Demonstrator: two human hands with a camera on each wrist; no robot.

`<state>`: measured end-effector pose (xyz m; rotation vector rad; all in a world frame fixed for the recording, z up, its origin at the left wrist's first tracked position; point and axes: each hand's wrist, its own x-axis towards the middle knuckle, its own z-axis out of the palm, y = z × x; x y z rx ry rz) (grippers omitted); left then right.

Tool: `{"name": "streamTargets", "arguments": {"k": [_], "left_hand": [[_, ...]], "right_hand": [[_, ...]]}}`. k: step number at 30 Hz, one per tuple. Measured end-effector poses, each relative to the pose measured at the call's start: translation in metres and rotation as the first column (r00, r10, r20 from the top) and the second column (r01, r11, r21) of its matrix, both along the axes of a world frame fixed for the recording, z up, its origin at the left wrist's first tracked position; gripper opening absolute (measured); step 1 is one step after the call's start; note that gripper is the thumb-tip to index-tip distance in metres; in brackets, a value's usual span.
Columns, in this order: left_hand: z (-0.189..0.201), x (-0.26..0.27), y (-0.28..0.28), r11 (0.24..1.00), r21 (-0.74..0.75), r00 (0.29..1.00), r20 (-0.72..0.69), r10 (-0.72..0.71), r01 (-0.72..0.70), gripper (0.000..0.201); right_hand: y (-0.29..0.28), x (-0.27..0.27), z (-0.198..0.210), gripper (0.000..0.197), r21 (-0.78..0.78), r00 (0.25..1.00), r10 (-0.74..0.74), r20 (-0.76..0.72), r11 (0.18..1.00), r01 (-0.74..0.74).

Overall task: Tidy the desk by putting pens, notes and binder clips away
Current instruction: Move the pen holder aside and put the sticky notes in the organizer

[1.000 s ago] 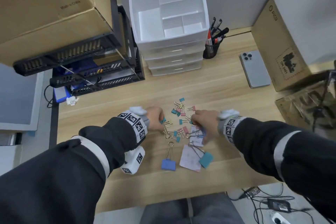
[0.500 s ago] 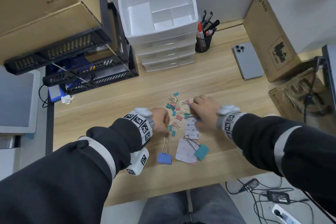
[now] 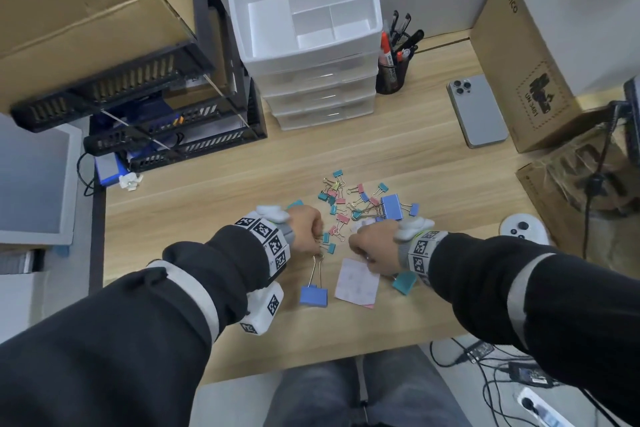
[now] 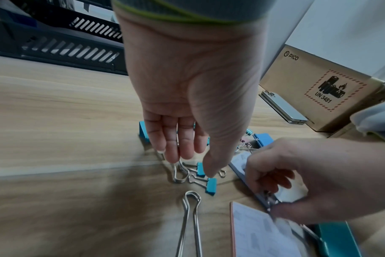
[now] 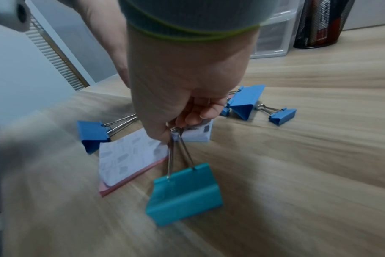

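Scattered small binder clips (image 3: 349, 199) in teal, pink and blue lie mid-way across the pale wooden desk (image 3: 433, 184) in the head view, ahead of both hands. The left hand (image 3: 304, 230) sits curled at the pile's near edge; the right hand (image 3: 372, 250) is curled too, just beside a white sticky-note pad with a pink base (image 3: 356, 282). A large blue binder clip with long silver wire handles (image 3: 314, 295) lies near the left hand. A white compartmented drawer organiser (image 3: 311, 55) and a black mesh pen cup (image 3: 391, 74) stand at the back.

From the left wrist, the left hand (image 4: 187, 104) has its fingers (image 4: 171, 139) curled round silver wire handles of a clip, thumb tip down by two small teal binder clips (image 4: 205, 177).

From the right wrist, the right hand (image 5: 182, 87) pinches the wire handles of a large teal binder clip (image 5: 185, 194), whose body hangs tilted just above the desk, beside the note pad.
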<state>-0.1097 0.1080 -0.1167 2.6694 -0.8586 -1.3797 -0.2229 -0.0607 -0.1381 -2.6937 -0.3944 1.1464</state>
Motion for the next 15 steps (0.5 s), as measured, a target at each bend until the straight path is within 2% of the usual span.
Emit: {"name": "streamTargets", "arguments": {"k": [3,5,8,11,15], "left_hand": [[-0.001,-0.003,-0.002,0.999,-0.035,1.000,-0.016,-0.012,0.012,0.027],[0.001,-0.008,-0.005,0.997,-0.068,0.999,-0.026,-0.047,0.045,0.029],[-0.003,-0.025,-0.012,0.982,-0.111,0.987,-0.036,-0.157,0.152,0.036],[-0.014,-0.043,-0.016,0.958,-0.134,0.966,-0.015,-0.257,0.253,0.051],[-0.022,-0.052,-0.018,0.929,-0.091,0.933,0.032,-0.358,0.359,0.064]], "right_hand": [[-0.010,0.001,-0.004,0.016,-0.003,0.997,-0.061,0.037,0.998,0.061],[-0.015,0.000,-0.008,0.023,-0.006,0.990,-0.119,0.080,0.993,0.119],[-0.018,0.001,-0.013,0.034,0.004,0.966,-0.232,0.118,0.972,0.233],[-0.020,0.002,-0.016,0.046,0.007,0.939,-0.309,0.149,0.950,0.312],[-0.025,0.000,-0.015,0.035,-0.006,0.912,-0.386,0.137,0.921,0.390]]}}
